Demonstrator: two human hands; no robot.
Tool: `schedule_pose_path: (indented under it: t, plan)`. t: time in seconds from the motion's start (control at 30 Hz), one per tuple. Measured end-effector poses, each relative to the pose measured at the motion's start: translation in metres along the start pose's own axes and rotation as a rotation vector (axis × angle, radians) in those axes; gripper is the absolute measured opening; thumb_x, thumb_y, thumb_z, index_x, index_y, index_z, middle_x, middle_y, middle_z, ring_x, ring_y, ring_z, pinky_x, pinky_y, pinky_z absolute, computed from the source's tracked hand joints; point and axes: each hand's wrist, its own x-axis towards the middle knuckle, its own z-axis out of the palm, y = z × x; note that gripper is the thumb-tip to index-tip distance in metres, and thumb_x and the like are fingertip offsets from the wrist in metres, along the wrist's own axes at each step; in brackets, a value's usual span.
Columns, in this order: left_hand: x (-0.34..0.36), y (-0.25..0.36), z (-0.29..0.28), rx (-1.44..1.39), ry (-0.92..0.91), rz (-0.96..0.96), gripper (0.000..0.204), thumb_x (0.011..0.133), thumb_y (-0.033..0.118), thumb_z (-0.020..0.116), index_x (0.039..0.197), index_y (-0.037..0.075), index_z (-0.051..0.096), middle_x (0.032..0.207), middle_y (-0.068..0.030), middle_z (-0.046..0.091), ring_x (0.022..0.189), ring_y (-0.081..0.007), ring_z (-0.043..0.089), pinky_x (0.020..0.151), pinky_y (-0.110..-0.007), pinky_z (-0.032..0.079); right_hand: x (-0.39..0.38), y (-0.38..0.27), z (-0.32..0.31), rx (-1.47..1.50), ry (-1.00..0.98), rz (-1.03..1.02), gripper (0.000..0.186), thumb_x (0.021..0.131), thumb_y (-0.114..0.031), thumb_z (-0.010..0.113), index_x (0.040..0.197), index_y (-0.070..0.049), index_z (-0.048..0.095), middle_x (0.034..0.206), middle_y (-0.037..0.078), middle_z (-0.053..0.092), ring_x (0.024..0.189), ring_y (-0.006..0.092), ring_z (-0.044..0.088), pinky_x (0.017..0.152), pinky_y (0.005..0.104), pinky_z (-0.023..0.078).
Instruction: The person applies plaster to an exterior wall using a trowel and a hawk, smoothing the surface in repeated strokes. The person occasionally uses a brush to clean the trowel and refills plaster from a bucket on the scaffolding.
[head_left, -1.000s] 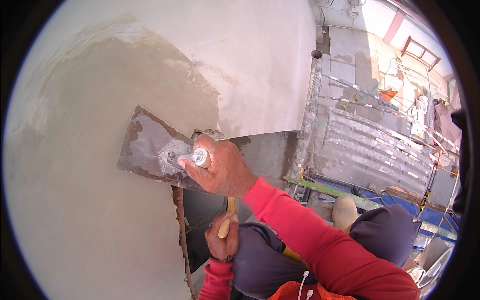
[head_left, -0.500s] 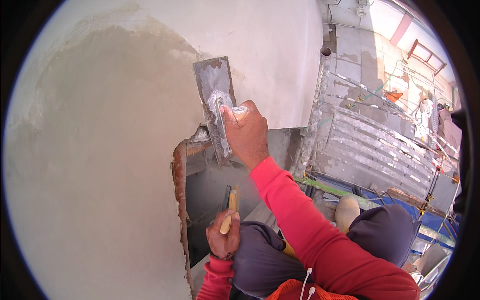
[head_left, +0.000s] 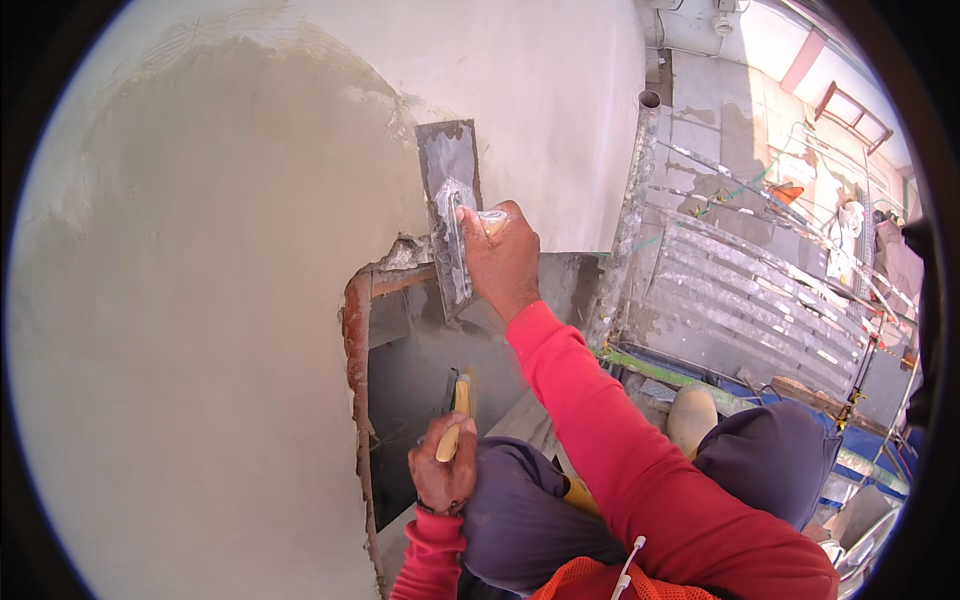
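My right hand [head_left: 500, 255] grips the pale handle of a rectangular steel trowel [head_left: 445, 150], whose long blade stands almost vertical in the picture, on the plastered wall [head_left: 230, 300] just above a rough-edged opening [head_left: 400, 350]. A damp, darker plaster patch [head_left: 230, 140] spreads to the trowel's left. A chipped, crumbly spot [head_left: 405, 253] lies at the opening's upper edge, beside the blade. Lower down, my left hand [head_left: 443, 470] is closed round the wooden handle of a second tool [head_left: 460, 410] with a thin edge, held upright beside my knee in front of the opening.
To the right run a paint-spattered scaffold tube [head_left: 625, 180], slatted metal planks [head_left: 755, 300] and a green rail [head_left: 660, 375], with my boot [head_left: 690, 420] beside it. Beyond lie a tiled area [head_left: 700, 110], a reddish frame [head_left: 850, 118], an orange object [head_left: 785, 192] and blue material [head_left: 860, 445].
The trowel has turned from nearly flat to upright and moved up and right with my right hand, uncovering the opening's upper corner. Over the last half second it shifted slightly right.
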Motion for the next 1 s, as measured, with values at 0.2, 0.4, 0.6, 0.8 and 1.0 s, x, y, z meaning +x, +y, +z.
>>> schedule_pose_path:
  t: [0.2,0.4,0.6,0.8,1.0]
  plan:
    - [0.001,-0.001,-0.002,0.0,0.022,-0.023,0.015,0.1,0.006,0.073,0.114,0.001,0.072,0.081,-0.0102,0.075,0.074,-0.015,0.073,0.072,-0.029,0.057,0.028,0.044,-0.015,0.021,0.068,0.069,0.042,0.102,-0.036,0.079,0.089,-0.001,0.06,0.069,0.01,0.066,0.061,0.019,0.062,0.06,0.0392,0.053]
    - [0.003,-0.008,0.0,0.049,0.018,0.024,0.016,0.097,0.002,0.069,0.113,0.001,0.072,0.08,-0.0114,0.075,0.074,-0.0158,0.074,0.072,-0.03,0.057,-0.034,0.011,0.002,0.479,-0.241,0.189,0.041,0.106,-0.037,0.075,0.086,-0.007,0.056,0.065,-0.001,0.055,0.052,0.0076,0.049,0.045,0.0303,0.042]
    - [-0.001,-0.017,-0.002,0.045,0.035,-0.015,0.017,0.096,0.001,0.068,0.112,0.001,0.072,0.081,-0.0116,0.076,0.074,-0.0164,0.074,0.071,-0.031,0.058,-0.025,-0.087,-0.01,0.482,-0.372,0.022,0.042,0.104,-0.035,0.075,0.089,0.002,0.062,0.066,0.006,0.062,0.063,0.0143,0.057,0.06,0.0359,0.05]
    - [0.005,-0.018,-0.001,0.102,0.028,-0.04,0.015,0.096,0.009,0.075,0.111,0.006,0.074,0.079,-0.0201,0.073,0.074,-0.0351,0.078,0.072,-0.04,0.059,-0.021,-0.184,-0.011,0.367,-0.427,-0.266,0.044,0.103,-0.034,0.074,0.103,0.008,0.063,0.069,0.018,0.069,0.068,0.0316,0.072,0.064,0.0433,0.057]
    - [0.011,-0.012,0.001,0.238,0.048,0.182,0.016,0.097,0.012,0.074,0.112,0.008,0.074,0.082,-0.0199,0.075,0.079,-0.0391,0.078,0.073,-0.043,0.059,-0.06,-0.173,-0.018,0.399,-0.418,-0.433,0.042,0.102,-0.034,0.079,0.092,0.002,0.06,0.057,0.008,0.057,0.056,0.0116,0.056,0.052,0.0358,0.046]
